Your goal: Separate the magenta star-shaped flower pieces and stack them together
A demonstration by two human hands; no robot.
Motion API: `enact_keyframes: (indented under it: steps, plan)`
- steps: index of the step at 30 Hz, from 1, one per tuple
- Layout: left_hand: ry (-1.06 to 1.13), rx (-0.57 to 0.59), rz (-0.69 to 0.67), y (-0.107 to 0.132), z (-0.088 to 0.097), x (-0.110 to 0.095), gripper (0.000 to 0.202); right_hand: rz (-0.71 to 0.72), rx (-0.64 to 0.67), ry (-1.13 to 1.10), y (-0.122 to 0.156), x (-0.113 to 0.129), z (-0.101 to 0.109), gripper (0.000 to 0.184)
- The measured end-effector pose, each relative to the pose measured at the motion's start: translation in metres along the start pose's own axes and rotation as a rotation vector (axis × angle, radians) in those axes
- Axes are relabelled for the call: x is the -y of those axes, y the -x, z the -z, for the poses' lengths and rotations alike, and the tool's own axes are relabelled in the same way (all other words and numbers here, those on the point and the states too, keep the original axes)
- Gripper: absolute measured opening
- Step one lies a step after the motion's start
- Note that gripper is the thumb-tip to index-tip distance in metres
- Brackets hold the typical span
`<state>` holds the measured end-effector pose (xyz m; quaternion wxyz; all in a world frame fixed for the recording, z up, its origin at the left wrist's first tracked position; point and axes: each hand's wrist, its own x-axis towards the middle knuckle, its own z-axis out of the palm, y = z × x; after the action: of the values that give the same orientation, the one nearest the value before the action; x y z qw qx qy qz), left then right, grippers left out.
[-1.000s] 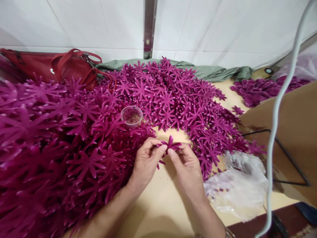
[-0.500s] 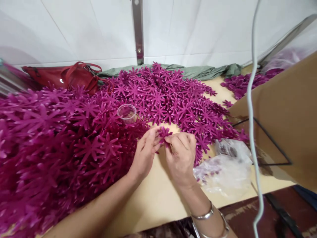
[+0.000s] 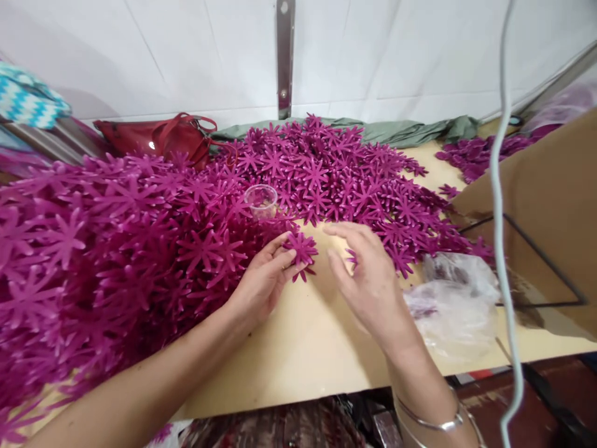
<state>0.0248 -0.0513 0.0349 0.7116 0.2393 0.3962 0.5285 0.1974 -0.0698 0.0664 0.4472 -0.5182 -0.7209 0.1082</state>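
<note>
Table [image 3: 298,348], tan top: heaped magenta plastic flowers [image 3: 140,249], clear cup [image 3: 261,200], crumpled plastic bag [image 3: 459,305], red handbag [image 3: 158,138], green cloth [image 3: 401,129].

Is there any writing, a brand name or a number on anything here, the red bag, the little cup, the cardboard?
None can be read: the red bag, the clear cup, the cardboard, the plastic bag and the purple flower pieces show no lettering.

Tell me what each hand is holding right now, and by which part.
The left hand pinches a purple flower piece by its lower petals between thumb and fingers. The right hand is open and seems to hold nothing.
</note>
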Motion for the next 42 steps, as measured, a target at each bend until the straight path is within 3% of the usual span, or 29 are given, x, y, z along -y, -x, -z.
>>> enact_keyframes:
  steps: [4, 8, 11, 19, 24, 34, 38, 40, 42]
  plan:
    - [-0.084, 0.051, -0.050, -0.008, 0.018, 0.006, 0.046, -0.071, 0.071, -0.050, -0.026, -0.001, -0.002, 0.023]
    - [-0.149, 0.100, -0.179, -0.020, 0.029, 0.007, 0.039, -0.149, 0.265, -0.141, -0.041, -0.010, -0.022, 0.029]
    - [-0.177, 0.140, -0.230, -0.025, 0.031, 0.004, 0.037, -0.190, 0.333, -0.215, -0.041, -0.017, -0.037, 0.027]
    - [-0.123, 0.106, -0.166, -0.026, 0.032, 0.006, 0.037, -0.266, 0.233, -0.419, -0.026, -0.030, -0.059, 0.005]
    - [-0.160, 0.081, -0.143, -0.023, 0.031, 0.005, 0.018, -0.278, 0.183, -0.467, -0.023, -0.025, -0.065, 0.009]
    - [-0.039, 0.016, -0.077, -0.021, 0.030, 0.004, 0.032, -0.445, 0.234, -0.593, -0.018, -0.019, -0.067, 0.020]
    - [0.016, 0.029, -0.102, -0.019, 0.029, 0.003, 0.038, -0.346, 0.088, -0.515, -0.019, -0.020, -0.066, 0.012]
    - [0.032, 0.047, -0.096, -0.018, 0.027, 0.000, 0.040, -0.214, -0.024, -0.381, -0.019, -0.018, -0.063, 0.004]
    - [0.023, 0.096, -0.079, -0.016, 0.027, -0.002, 0.041, -0.053, -0.073, -0.223, -0.019, -0.016, -0.060, 0.009]
